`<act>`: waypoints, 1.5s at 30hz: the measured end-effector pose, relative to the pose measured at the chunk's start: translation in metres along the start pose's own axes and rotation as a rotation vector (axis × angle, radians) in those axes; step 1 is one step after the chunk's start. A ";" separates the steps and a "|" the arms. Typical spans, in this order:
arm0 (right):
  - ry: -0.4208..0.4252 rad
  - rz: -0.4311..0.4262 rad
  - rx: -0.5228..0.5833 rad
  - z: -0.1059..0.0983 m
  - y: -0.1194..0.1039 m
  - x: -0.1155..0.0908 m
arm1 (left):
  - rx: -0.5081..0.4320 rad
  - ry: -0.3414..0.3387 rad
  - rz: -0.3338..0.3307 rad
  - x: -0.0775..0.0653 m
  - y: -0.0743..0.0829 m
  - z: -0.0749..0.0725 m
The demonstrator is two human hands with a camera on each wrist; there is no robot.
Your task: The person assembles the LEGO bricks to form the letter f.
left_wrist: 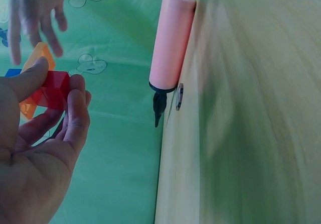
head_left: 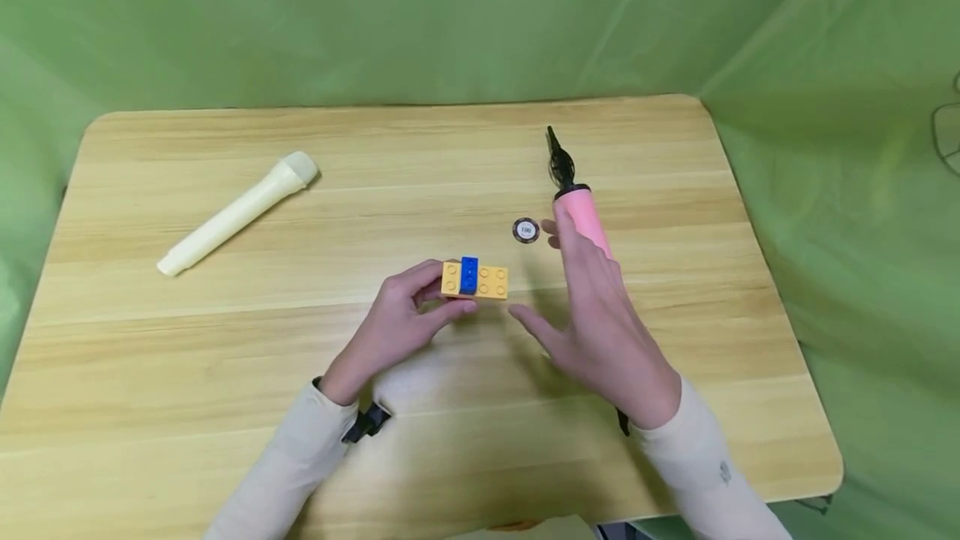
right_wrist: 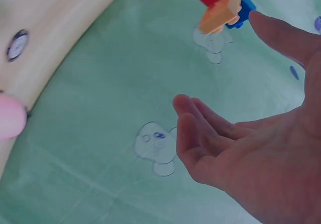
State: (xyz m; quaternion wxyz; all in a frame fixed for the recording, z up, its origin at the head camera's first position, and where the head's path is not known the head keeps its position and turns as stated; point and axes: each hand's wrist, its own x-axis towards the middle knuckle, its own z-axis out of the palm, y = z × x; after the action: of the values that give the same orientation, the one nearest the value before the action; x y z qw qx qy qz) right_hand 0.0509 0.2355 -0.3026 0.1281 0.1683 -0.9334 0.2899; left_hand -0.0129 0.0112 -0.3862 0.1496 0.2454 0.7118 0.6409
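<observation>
My left hand (head_left: 401, 311) holds a small toy-brick assembly between thumb and fingers, above the table. In the head view its yellow brick (head_left: 492, 281) faces up, with a blue brick (head_left: 468, 275) set across its studs. The left wrist view shows a red brick (left_wrist: 54, 90) beneath, pinched by the thumb and fingertips. My right hand (head_left: 596, 315) is just right of the bricks, fingers extended and thumb spread apart, holding nothing. In the right wrist view the yellow brick (right_wrist: 220, 14) and blue brick (right_wrist: 244, 10) hang a little off the thumb tip.
A pink hand pump (head_left: 585, 215) with a black nozzle lies at the right, partly behind my right hand. Left of it lies a round chip marked 100 (head_left: 526, 230). A cream microphone-shaped thing (head_left: 238, 215) lies at the left. Green cloth (head_left: 375, 40) hangs behind the wooden table (head_left: 187, 357).
</observation>
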 end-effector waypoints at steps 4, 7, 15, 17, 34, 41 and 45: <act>-0.023 0.043 -0.015 0.000 0.010 -0.008 | -0.011 0.013 0.003 0.000 -0.001 -0.003; -0.039 0.047 -0.036 0.003 0.019 -0.013 | -0.013 0.030 -0.004 0.000 0.000 -0.005; -0.127 0.082 -0.065 0.014 0.039 -0.026 | -0.004 0.064 -0.025 -0.004 0.000 -0.007; -0.182 0.093 -0.084 0.017 0.043 -0.029 | 0.002 0.072 -0.023 -0.005 -0.001 -0.008; -0.586 -0.116 -0.182 0.025 0.075 -0.071 | 0.025 0.052 -0.036 -0.003 -0.003 -0.009; -0.606 -0.125 -0.185 0.029 0.077 -0.073 | 0.025 0.047 -0.047 -0.003 -0.004 -0.008; -0.610 -0.098 -0.179 0.030 0.077 -0.072 | 0.030 0.051 -0.047 -0.003 -0.004 -0.007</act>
State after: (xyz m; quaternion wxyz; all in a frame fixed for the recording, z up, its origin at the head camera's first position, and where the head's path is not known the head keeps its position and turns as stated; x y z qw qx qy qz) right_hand 0.0824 0.2951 -0.3888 -0.1294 0.2801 -0.9414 0.1362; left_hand -0.0150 0.0038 -0.3891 0.1429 0.2143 0.7304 0.6326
